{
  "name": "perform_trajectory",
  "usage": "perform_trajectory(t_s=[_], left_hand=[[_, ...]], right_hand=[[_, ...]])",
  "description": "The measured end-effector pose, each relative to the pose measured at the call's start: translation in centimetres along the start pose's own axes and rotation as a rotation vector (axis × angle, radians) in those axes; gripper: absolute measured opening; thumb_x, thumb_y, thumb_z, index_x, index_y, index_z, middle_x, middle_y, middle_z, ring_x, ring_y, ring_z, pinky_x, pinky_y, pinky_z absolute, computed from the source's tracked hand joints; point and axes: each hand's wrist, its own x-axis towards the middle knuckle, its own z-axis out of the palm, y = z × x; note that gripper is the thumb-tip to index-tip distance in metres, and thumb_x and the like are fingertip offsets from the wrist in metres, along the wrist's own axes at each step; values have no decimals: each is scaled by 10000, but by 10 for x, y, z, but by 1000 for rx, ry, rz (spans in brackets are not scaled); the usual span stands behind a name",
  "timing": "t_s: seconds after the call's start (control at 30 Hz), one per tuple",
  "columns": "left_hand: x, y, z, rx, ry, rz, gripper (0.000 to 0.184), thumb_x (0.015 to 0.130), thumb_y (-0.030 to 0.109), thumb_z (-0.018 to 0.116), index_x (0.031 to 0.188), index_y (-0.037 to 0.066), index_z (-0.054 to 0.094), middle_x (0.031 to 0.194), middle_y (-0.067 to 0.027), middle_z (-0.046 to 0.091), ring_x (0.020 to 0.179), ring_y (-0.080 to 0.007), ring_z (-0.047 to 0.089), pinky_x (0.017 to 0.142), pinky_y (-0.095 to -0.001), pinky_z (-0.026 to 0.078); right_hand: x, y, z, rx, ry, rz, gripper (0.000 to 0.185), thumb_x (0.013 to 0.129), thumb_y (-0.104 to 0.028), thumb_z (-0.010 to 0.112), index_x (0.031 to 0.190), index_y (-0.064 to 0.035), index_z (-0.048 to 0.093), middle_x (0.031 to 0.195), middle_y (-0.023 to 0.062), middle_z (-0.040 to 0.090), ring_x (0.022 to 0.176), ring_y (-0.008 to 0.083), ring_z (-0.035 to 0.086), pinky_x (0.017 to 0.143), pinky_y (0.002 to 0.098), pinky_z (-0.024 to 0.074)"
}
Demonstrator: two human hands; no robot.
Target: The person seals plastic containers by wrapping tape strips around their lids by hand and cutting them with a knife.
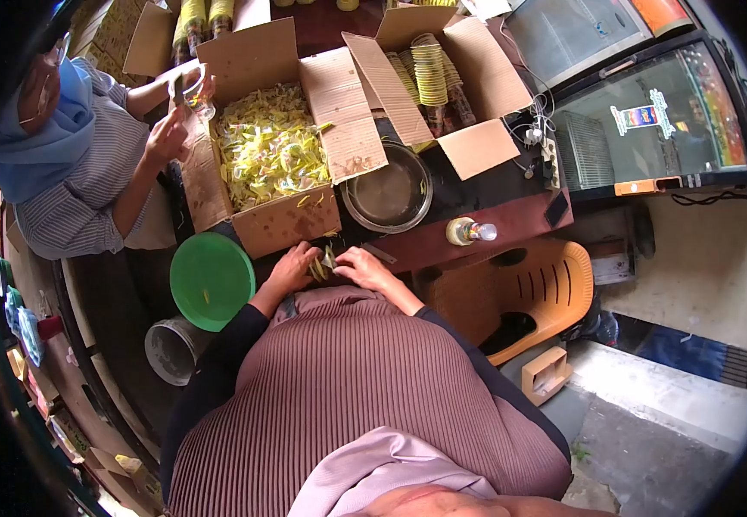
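Note:
At the table's front edge, my left hand (292,267) is closed on some small yellow plastic strips (317,269). My right hand (365,268) faces it, its fingertips pinched on a whitish, crumpled piece of plastic (329,258). Whether the two pieces are joined I cannot tell. Just beyond my hands stands an open cardboard box (286,231), filled with yellow and clear crumpled plastic pieces (270,155). To its right sits a round metal basin (386,226). A small clear bottle (472,231) lies or leans near the table edge.
Left of me are a green plastic lid or tray (211,280) and a grey bucket (169,349). A person (80,172) at the left holds a clear cup and a blade-like tool. An orange chair (537,289) stands right; another box (481,146) holds stacked yellow-rimmed items.

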Motion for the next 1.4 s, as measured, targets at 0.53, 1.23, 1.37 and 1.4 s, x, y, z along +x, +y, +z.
perform_trajectory(t_s=[0.53,1.23,1.37,1.4], left_hand=[[2,11,-12,-33,49,26,648,608,42,733,1203,58,476,1107,-136,471,1059,-350,491,921,-414,431],[15,37,-88,-703,374,-48,661,703,225,828,1219,27,467,1084,-88,604,1039,-170,567,923,-327,434],[16,20,-76,-806,398,-87,713,719,157,821,1294,36,418,1147,-69,586,1074,-166,558,955,-331,437],[16,17,-73,-826,416,-91,719,724,140,818,1303,38,406,1137,-70,590,1058,-161,568,936,-329,456]], right_hand=[[-14,-18,-88,-86,361,230,280,867,-298,598,864,-21,633,872,157,598,849,351,556,752,449,442],[6,-15,-94,-110,366,244,140,818,-171,629,869,-44,663,935,149,649,883,316,631,788,405,497],[-17,4,-75,-57,33,453,171,745,-168,704,869,-55,668,905,149,664,903,314,638,798,401,502],[-22,16,-64,-156,18,463,188,740,-178,713,871,-50,666,922,137,657,903,302,638,778,404,503]])
